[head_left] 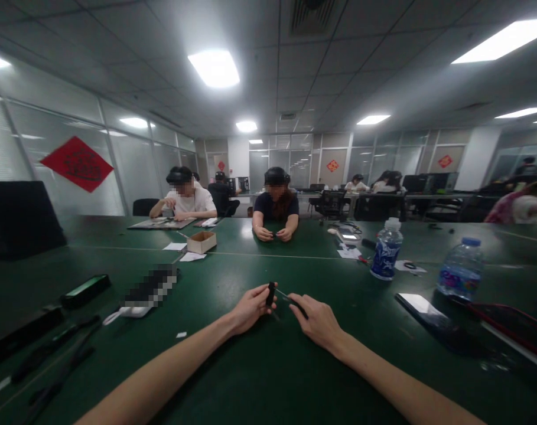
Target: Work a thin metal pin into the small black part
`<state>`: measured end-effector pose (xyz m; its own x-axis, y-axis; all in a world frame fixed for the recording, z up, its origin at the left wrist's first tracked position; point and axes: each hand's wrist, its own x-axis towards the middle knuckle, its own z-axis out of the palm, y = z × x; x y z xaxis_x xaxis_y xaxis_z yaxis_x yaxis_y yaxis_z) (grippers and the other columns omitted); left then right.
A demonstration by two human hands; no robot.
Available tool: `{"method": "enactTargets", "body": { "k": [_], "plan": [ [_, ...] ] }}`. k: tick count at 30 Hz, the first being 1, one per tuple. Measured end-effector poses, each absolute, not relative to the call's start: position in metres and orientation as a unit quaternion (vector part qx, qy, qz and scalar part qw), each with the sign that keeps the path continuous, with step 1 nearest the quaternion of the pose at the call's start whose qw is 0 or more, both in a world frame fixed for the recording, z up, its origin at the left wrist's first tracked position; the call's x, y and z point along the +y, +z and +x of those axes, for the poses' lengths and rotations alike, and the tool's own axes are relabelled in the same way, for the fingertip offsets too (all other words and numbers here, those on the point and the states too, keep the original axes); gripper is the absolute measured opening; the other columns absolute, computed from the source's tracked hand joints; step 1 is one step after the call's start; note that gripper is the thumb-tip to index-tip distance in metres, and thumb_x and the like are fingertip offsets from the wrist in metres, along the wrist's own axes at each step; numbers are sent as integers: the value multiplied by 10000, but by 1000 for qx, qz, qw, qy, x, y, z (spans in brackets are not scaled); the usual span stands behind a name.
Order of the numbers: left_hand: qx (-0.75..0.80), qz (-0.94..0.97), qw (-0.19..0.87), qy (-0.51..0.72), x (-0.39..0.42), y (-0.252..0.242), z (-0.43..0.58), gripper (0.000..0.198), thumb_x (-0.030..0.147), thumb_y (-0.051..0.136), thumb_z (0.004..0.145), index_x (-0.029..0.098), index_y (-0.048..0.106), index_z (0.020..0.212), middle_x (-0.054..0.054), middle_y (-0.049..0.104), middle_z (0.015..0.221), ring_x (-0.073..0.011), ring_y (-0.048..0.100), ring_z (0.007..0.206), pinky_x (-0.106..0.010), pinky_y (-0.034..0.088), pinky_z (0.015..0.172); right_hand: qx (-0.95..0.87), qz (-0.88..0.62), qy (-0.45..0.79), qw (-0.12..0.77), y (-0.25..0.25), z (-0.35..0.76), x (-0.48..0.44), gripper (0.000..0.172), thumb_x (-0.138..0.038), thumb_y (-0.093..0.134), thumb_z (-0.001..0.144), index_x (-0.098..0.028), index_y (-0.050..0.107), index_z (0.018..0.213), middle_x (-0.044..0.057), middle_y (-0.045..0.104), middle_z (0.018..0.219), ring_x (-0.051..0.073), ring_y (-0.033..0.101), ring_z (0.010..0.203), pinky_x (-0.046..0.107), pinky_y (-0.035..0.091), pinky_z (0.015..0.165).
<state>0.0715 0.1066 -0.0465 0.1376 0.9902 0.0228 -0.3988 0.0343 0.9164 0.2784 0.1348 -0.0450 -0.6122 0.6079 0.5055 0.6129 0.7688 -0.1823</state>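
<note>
Above the green table (233, 360), my left hand (249, 308) pinches a small black part (270, 294), held upright between thumb and fingers. Its exact kind is too small to make out. In my right hand (320, 320) is a slim screwdriver (299, 308) with a dark handle, partly covered by my fingers. Its thin metal shaft points left, and the tip is at or very near the black part; whether they touch I cannot tell.
To the left lie a white-edged device (137, 310), a black box with a green top (86, 289) and dark cables. An open carton (201, 242) stands farther back. Right are two water bottles (386, 251) and a phone (421, 307). A person (276, 203) sits opposite.
</note>
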Motion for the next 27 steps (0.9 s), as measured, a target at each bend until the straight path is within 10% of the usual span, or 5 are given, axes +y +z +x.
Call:
{"method": "enactTargets", "body": {
  "k": [27],
  "plan": [
    [375, 558, 601, 432, 101, -44, 65, 297, 398, 650, 771, 109, 601, 813, -31, 568, 694, -116, 504, 616, -241, 326, 593, -916, -304, -34, 259, -44, 286, 136, 381, -377, 330, 956, -186, 647, 865, 27, 631, 697, 110, 550, 567, 200, 328, 537]
  ]
}}
